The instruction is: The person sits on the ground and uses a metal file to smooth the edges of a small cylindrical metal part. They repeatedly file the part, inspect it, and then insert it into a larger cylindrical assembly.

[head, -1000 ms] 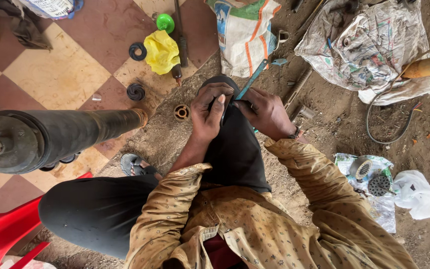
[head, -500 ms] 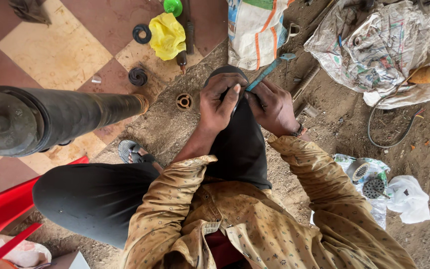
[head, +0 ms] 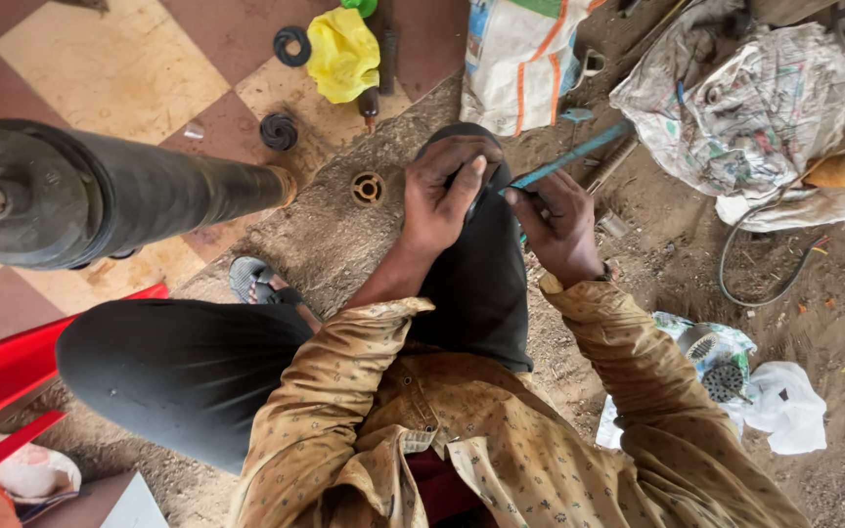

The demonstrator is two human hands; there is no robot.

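My left hand (head: pixel 445 194) rests on my raised right knee (head: pixel 471 284), its fingers closed around a small dark part that is mostly hidden. My right hand (head: pixel 557 223) is beside it and grips a thin blue-handled tool (head: pixel 579 152) whose tip points at the part between my fingers. The two hands touch over the knee. I wear a mustard patterned shirt and black trousers.
A big dark metal cylinder (head: pixel 100 200) lies at the left over checkered tiles. A round brass piece (head: pixel 368 188), black rings (head: pixel 280 131), a yellow rag (head: pixel 342 51), a white sack (head: pixel 520 59), crumpled newspaper (head: pixel 745 98), a cable loop (head: pixel 765 264) and a red chair (head: pixel 12 362) surround me.
The view has shifted closer and slightly down. My hands stay on the knee, the blue tool still worked against the small part, with only small finger movements.
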